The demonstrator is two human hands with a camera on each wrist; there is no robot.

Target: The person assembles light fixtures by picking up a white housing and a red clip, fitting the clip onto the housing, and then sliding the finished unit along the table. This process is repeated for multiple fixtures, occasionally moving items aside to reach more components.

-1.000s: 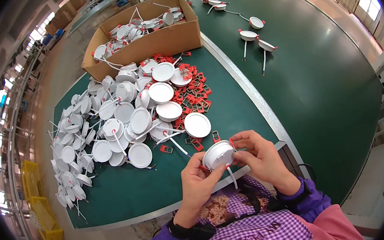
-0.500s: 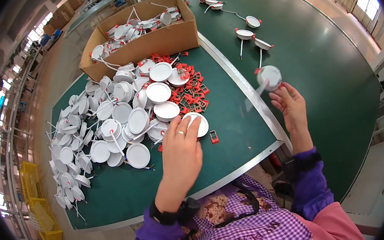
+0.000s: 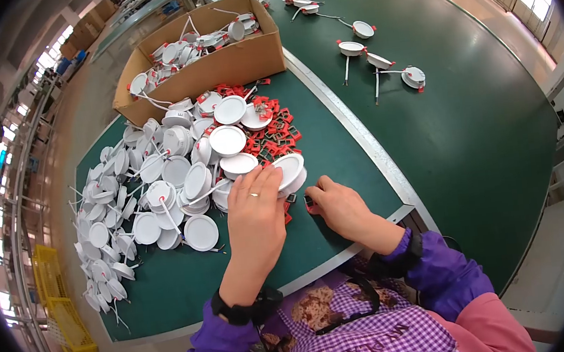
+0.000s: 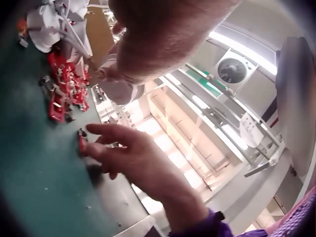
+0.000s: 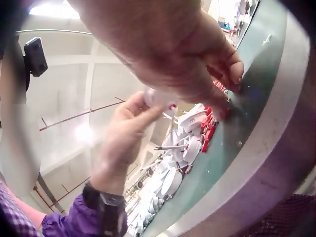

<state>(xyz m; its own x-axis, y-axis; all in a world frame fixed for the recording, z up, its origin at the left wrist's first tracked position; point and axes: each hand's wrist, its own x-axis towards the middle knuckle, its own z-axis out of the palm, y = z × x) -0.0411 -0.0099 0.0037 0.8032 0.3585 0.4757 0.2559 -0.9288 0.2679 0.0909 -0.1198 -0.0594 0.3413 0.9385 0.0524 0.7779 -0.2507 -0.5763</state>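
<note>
My left hand [image 3: 256,212] holds a round white downlight [image 3: 291,171] by its edge, tilted up at the near side of the pile. In the right wrist view the same downlight [image 5: 158,101] shows between the left thumb and fingers. Low over the green tabletop, my right hand [image 3: 347,214] pinches a small red clip [image 4: 82,140] with metal parts. More red clips [image 3: 278,132] lie heaped just beyond the left hand. White downlights with cables [image 3: 176,169] are piled to its left, several of them stacked face up.
A cardboard box [image 3: 216,60] of downlights stands at the far end of the table. Right of a metal rail [image 3: 359,128] runs a green conveyor belt [image 3: 470,158]; several clipped downlights lie on it, the nearest a white downlight [image 3: 414,77]. Yellow crates [image 3: 65,326] stand at left.
The downlight that both hands held went onto the belt from the right hand. The left hand lifted another from the pile's near edge; the right hand came back to a red clip.
</note>
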